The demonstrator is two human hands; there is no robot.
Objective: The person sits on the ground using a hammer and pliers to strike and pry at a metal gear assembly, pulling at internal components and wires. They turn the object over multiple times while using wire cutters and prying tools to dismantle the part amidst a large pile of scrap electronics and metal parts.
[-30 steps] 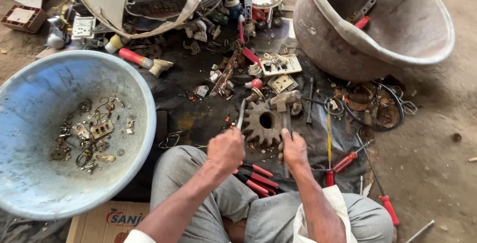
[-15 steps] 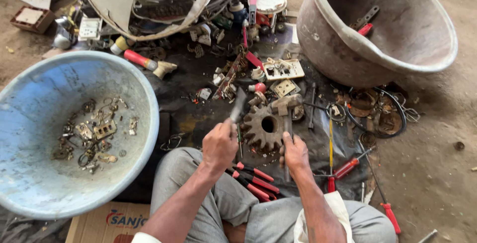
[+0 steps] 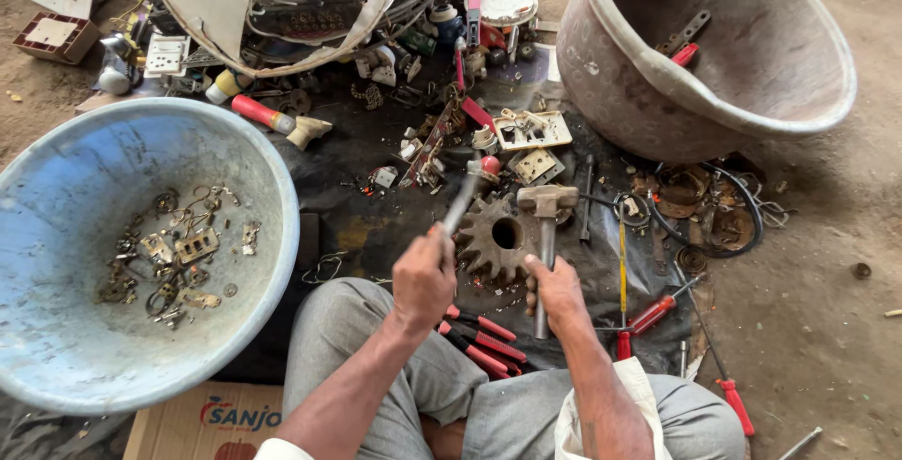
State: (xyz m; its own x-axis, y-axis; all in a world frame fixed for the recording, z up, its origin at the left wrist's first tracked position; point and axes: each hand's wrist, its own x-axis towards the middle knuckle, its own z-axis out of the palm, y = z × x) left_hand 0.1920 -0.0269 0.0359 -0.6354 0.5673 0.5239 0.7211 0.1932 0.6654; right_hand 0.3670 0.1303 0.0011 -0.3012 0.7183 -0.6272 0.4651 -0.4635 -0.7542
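Observation:
A rusty toothed gear (image 3: 492,244) lies flat on a dark cloth (image 3: 362,197) between my hands. My left hand (image 3: 423,275) grips a thin metal tool (image 3: 460,204) whose tip points up and away, over the gear's far left edge. My right hand (image 3: 556,293) holds the handle of a hammer (image 3: 545,225); its head rests just right of the gear. Red-handled pliers (image 3: 479,338) lie on my lap below the gear.
A blue basin (image 3: 56,187) with several small metal parts sits at the left. A large grey tub (image 3: 742,56) stands at the upper right. Red screwdrivers (image 3: 658,310), wires, switch plates and scrap surround the cloth. A cardboard box (image 3: 216,418) lies by my left knee.
My left hand has lifted the thin tool and tilted it toward the gear's far edge. The right hand with the hammer has stayed almost still. The camera moved slightly closer.

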